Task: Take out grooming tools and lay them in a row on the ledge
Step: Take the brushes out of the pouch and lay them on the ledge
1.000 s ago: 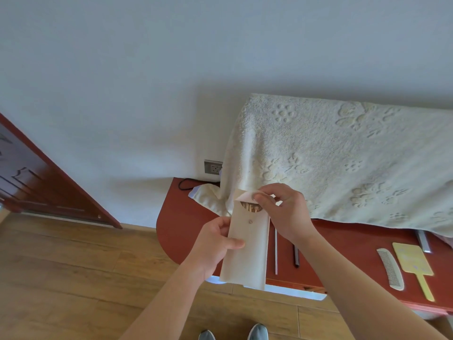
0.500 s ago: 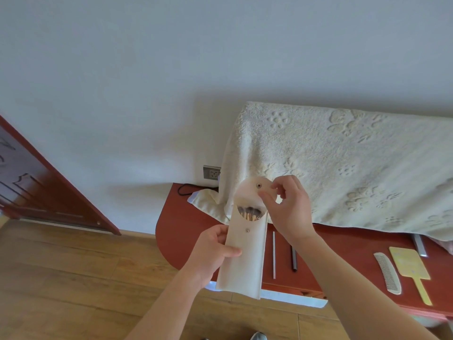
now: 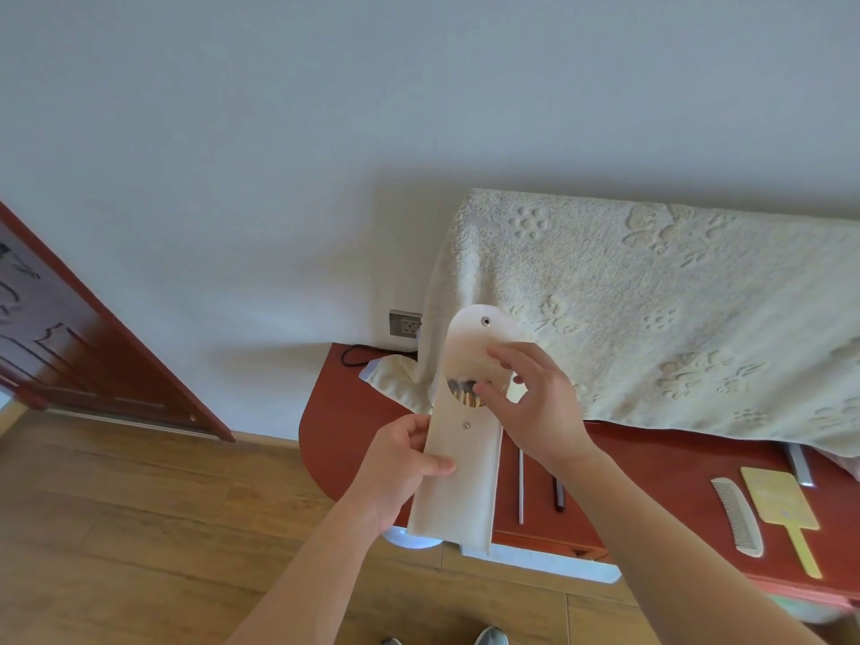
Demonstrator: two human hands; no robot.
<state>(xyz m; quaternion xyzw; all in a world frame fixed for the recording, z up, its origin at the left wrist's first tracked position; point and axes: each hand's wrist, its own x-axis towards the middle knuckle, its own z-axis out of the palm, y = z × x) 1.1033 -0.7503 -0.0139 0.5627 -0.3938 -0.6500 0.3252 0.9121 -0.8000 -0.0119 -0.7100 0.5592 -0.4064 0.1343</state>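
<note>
Obscured items: the contents of the cream soft pouch with a rounded snap flap (image 3: 458, 481) show only as a cluster of wood-coloured and dark tips (image 3: 466, 397) in its oval mouth; their kind and number cannot be told. The right hand (image 3: 535, 412) covers the pouch's right upper edge. A grey metal piece (image 3: 801, 465), far right of that hand, is half under the cream embossed towel (image 3: 675, 318). A pair of grey shoe toes (image 3: 488, 637) is cut off at the bottom edge.

Pouch: held in the air in front of the red-brown bench (image 3: 353, 412). Long axis near upright, leaning slightly right; mouth and raised flap at the top, closed end at the bottom, below the left hand (image 3: 405, 463).

Left hand: grasps the pouch at mid-length, thumb across its front.

Right hand: released, fingers spread; index tip on the flap, thumb tip at the mouth.

On the bench, beyond the right wrist: 1 thin silver rod (image 3: 520, 486) and 1 dark stick (image 3: 560, 493). Further right: 1 white comb (image 3: 740, 519) and 1 yellow paddle-shaped hand mirror (image 3: 777, 500), side by side.
</note>
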